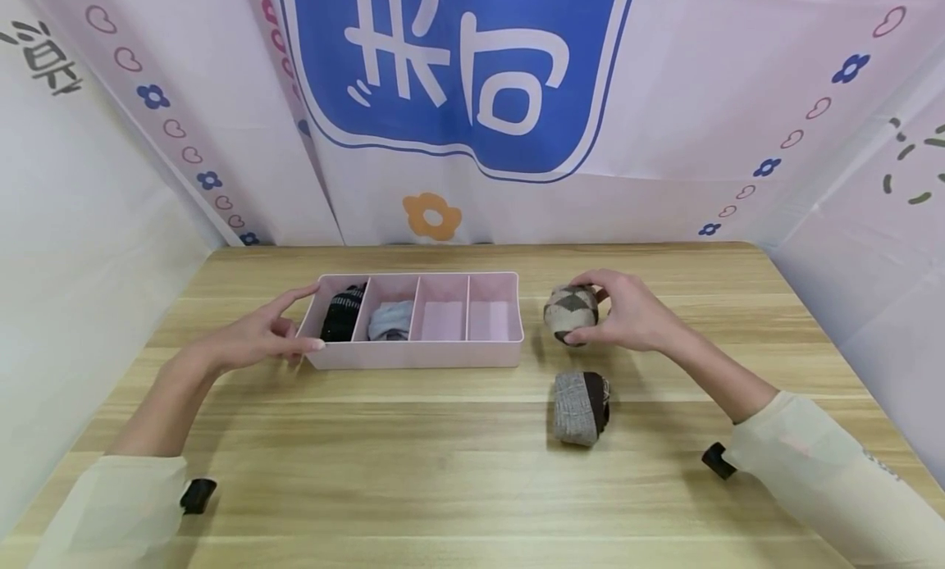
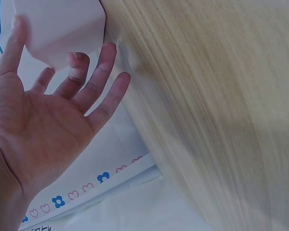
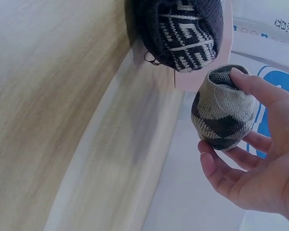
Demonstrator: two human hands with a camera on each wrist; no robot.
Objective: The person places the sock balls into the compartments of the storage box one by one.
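Observation:
A pink divided storage box (image 1: 421, 356) stands on the table. My left hand (image 1: 254, 335) spans its left end, index fingertip at the back corner and thumb at the front one; in the left wrist view the other fingers (image 2: 103, 72) spread loosely. My right hand (image 1: 627, 315) holds a rolled pair of beige-and-brown diamond-patterned socks (image 1: 570, 313) between thumb and fingers, just right of the box. In the right wrist view, the thumb lies on top of the sock roll (image 3: 224, 113). Nearer the front lies a grey rolled sock pair (image 1: 579, 409) with a dark brown end.
Black patterned socks (image 1: 344, 313) fill the box's leftmost compartment, and light grey-blue socks (image 1: 391, 320) lie in the second. The two right compartments show bare floors. A printed cloth backdrop (image 1: 627, 200) rises behind the wooden table (image 1: 369, 479), with white side walls.

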